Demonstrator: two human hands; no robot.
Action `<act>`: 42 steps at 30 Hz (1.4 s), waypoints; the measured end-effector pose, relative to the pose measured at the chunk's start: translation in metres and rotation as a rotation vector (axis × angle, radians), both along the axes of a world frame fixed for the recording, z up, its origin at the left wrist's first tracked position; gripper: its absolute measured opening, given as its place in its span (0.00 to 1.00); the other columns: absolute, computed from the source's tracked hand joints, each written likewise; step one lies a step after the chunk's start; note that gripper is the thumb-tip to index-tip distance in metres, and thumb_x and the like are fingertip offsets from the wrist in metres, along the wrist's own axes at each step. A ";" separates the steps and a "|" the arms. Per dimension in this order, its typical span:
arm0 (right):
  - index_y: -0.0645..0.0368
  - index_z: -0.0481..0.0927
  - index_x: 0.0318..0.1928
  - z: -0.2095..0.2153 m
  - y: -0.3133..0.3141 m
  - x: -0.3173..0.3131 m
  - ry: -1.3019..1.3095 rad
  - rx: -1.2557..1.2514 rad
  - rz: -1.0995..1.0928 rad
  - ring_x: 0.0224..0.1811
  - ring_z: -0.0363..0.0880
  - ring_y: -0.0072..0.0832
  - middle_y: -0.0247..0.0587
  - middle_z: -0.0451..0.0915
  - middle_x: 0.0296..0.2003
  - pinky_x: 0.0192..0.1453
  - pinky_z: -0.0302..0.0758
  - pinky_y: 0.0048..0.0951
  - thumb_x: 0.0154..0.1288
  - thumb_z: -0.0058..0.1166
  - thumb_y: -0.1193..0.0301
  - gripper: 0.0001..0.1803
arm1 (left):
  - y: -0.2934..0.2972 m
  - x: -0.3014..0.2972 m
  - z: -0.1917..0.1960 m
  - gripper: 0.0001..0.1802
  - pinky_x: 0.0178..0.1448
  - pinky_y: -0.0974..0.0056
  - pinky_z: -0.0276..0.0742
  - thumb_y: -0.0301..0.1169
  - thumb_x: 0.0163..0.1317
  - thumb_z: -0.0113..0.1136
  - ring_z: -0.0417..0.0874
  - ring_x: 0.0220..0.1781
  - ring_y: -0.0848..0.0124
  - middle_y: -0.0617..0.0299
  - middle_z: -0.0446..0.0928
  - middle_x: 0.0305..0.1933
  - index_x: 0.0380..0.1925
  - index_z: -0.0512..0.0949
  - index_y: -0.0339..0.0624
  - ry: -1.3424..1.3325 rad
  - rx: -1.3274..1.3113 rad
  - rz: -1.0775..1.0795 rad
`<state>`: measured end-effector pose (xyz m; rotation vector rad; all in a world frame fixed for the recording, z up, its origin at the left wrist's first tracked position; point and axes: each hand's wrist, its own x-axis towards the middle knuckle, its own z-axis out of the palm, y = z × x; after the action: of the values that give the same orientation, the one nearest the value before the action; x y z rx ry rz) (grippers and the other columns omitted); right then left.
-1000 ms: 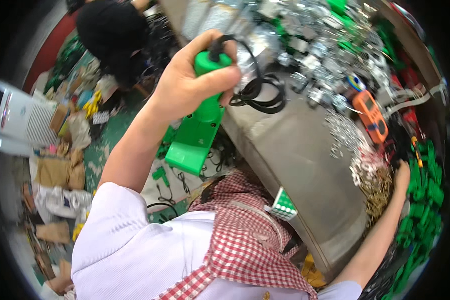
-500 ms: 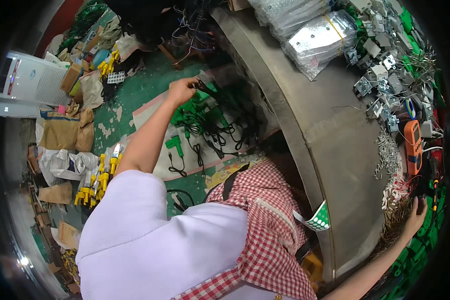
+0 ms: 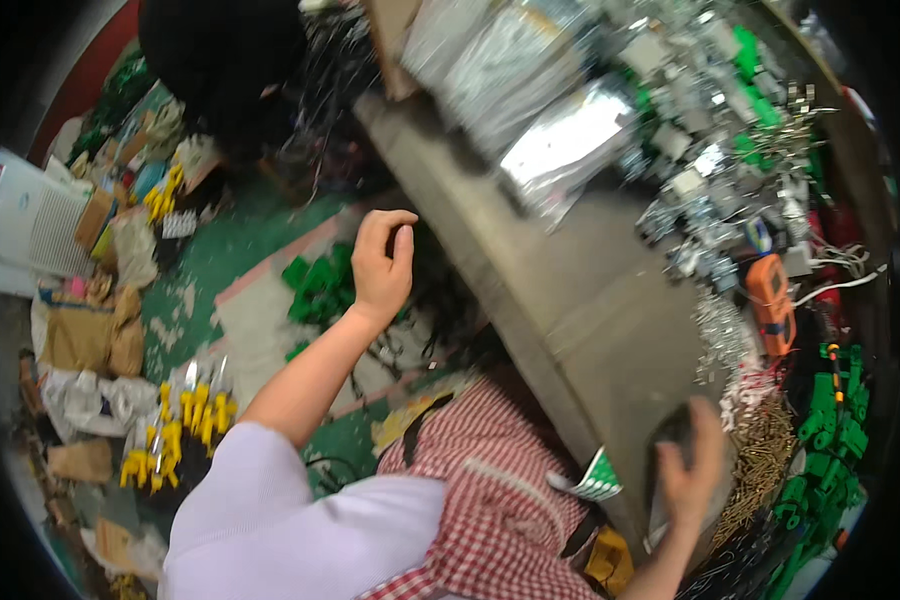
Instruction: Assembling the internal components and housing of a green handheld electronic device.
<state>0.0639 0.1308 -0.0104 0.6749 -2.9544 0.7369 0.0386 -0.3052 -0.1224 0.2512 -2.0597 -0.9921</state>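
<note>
My left hand (image 3: 382,265) is raised between the floor and the bench edge, thumb and fingers apart, holding nothing. Below it, green plastic parts (image 3: 315,285) with black cords (image 3: 385,350) lie on a pale sheet (image 3: 255,325), partly hidden by my arm. Over the near end of the metal bench (image 3: 610,330) hovers my right hand (image 3: 695,465), blurred, thumb spread from its fingers; I see nothing in it. Beside it lies a pile of brass-coloured screws (image 3: 755,465), with shorter silver screws (image 3: 720,335) just above.
Plastic-wrapped metal plates (image 3: 570,140) and many small metal-and-grey parts (image 3: 695,200) cover the bench's far end. An orange handheld meter (image 3: 771,300), a screwdriver (image 3: 836,380) and green parts (image 3: 820,450) lie at right. A green-and-white sheet (image 3: 600,478) juts over the bench edge. Yellow-ended parts (image 3: 175,425) stand at left.
My left hand has let go of the black cords and come toward the bench. My right hand has moved left from beside the green parts, its fingers spreading. The view has shifted.
</note>
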 end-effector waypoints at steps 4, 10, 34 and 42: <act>0.63 0.71 0.58 -0.007 -0.018 -0.002 0.023 -0.036 -0.032 0.58 0.66 0.49 0.51 0.70 0.55 0.62 0.63 0.42 0.51 0.60 0.73 0.31 | 0.046 -0.077 0.101 0.16 0.48 0.62 0.72 0.25 0.55 0.60 0.76 0.43 0.60 0.53 0.76 0.42 0.45 0.75 0.36 0.198 -0.309 -0.300; 0.61 0.71 0.58 0.018 0.008 0.052 0.134 -0.059 -0.101 0.61 0.65 0.48 0.51 0.69 0.58 0.65 0.60 0.44 0.56 0.56 0.72 0.27 | 0.067 -0.136 0.098 0.25 0.50 0.57 0.73 0.34 0.47 0.67 0.75 0.45 0.57 0.54 0.77 0.42 0.47 0.75 0.36 0.059 -0.685 -0.129; 0.60 0.75 0.54 0.000 0.053 0.084 0.186 0.011 -0.442 0.57 0.67 0.42 0.43 0.70 0.56 0.60 0.61 0.42 0.51 0.60 0.75 0.26 | 0.286 -0.015 0.129 0.16 0.64 0.51 0.59 0.34 0.45 0.66 0.71 0.52 0.59 0.57 0.71 0.40 0.32 0.74 0.39 -0.418 -1.122 -1.242; 0.60 0.73 0.56 -0.014 0.059 0.097 0.216 -0.192 -0.542 0.57 0.66 0.43 0.43 0.70 0.56 0.60 0.63 0.41 0.51 0.60 0.76 0.28 | 0.280 -0.023 0.115 0.05 0.70 0.46 0.54 0.27 0.51 0.63 0.74 0.49 0.63 0.63 0.75 0.38 0.30 0.79 0.43 -0.441 -0.597 -1.533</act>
<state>0.1604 0.1902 -0.0245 -0.0629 -2.6261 0.8096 0.0155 -0.0247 -0.0071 -1.7806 -2.7094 -1.0330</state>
